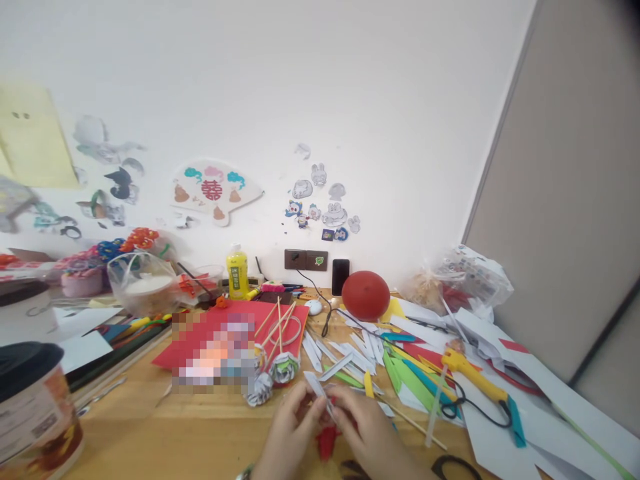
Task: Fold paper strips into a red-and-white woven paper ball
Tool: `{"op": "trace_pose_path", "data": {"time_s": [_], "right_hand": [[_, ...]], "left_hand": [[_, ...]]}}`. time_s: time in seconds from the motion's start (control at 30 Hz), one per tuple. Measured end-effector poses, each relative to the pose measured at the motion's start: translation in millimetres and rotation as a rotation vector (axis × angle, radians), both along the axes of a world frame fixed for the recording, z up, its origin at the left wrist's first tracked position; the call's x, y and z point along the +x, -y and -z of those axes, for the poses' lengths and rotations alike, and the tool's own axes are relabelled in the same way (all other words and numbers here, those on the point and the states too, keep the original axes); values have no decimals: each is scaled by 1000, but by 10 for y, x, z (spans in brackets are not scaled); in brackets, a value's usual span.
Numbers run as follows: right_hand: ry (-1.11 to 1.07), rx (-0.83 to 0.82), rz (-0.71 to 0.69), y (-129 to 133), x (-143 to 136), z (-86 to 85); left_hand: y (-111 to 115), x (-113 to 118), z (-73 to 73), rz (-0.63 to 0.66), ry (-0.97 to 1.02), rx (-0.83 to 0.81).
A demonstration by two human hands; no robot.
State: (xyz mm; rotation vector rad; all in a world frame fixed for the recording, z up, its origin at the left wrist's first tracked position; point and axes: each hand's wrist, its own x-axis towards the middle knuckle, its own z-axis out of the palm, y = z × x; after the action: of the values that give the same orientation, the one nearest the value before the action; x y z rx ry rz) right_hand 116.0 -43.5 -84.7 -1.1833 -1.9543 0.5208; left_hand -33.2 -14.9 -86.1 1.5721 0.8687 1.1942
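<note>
My left hand [297, 418] and my right hand [357, 415] meet at the front middle of the table. Between them they pinch a folded white paper strip [316, 388], its upper end slanting up to the left past my fingers. Below my fingers lies a small red piece [327, 442], partly hidden, whose kind I cannot make out. Just behind my hands many white folded paper strips [345, 363] lie scattered. Paper flowers on wooden sticks [285, 367] rest to the left of them, the nearest grey-white and close to my left hand.
A yellow glue gun [473, 377] with a black cord lies right among coloured strips and white sheets [540, 400]. Behind stand a red balloon [366, 295], a phone [341, 277] and a yellow bottle [237, 272]. A lidded cup [35, 413] occupies the left front; a red sheet [173, 350] lies beyond.
</note>
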Motion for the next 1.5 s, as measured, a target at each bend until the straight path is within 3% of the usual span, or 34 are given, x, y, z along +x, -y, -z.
{"op": "trace_pose_path", "data": {"time_s": [0.27, 0.53, 0.73, 0.93, 1.13, 1.5], "right_hand": [[37, -64, -65, -55, 30, 64], [10, -174, -128, 5, 28, -15], [-183, -401, -178, -47, -7, 61], [3, -207, -91, -46, 6, 95], [58, -199, -120, -34, 24, 54], [249, -182, -110, -50, 34, 22]], "left_hand": [[-4, 23, 14, 8, 150, -167], [-36, -38, 31, -87, 93, -87], [-95, -7, 173, 89, 77, -147], [-86, -18, 220, -69, -86, 15], [-77, -31, 174, -61, -75, -31], [-121, -47, 255, -103, -148, 27]]}}
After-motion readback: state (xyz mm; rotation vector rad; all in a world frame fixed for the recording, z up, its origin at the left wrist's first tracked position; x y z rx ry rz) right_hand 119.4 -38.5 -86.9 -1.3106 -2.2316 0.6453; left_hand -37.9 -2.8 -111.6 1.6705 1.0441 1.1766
